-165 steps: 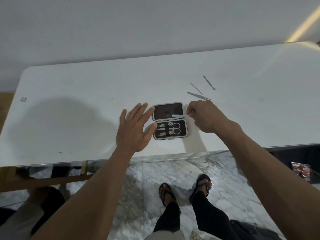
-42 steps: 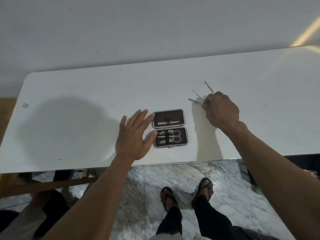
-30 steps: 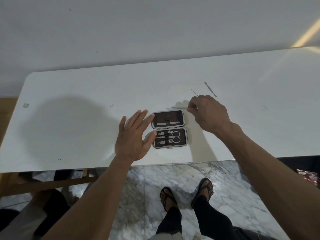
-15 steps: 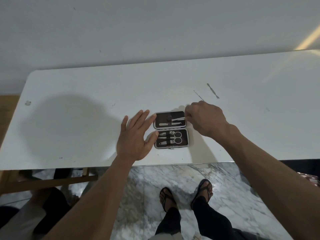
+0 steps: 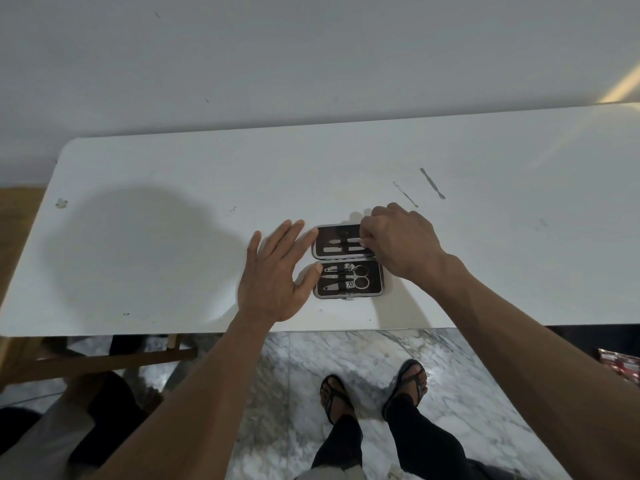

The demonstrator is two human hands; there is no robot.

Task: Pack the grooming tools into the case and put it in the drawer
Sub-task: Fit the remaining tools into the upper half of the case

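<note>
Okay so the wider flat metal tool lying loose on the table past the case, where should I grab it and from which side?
Pinch the wider flat tool at its narrow middle shank, coming straight down with the right hand. It lies flat and diagonal on the table, so the fingers should close across its width; the thin pick beside it leaves little room on that side.

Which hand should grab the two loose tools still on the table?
Right, probably. The thin pick and flat pusher lie just beyond the right hand, which is at the case. The left hand lies flat against the case's far side, steadying it.
</note>
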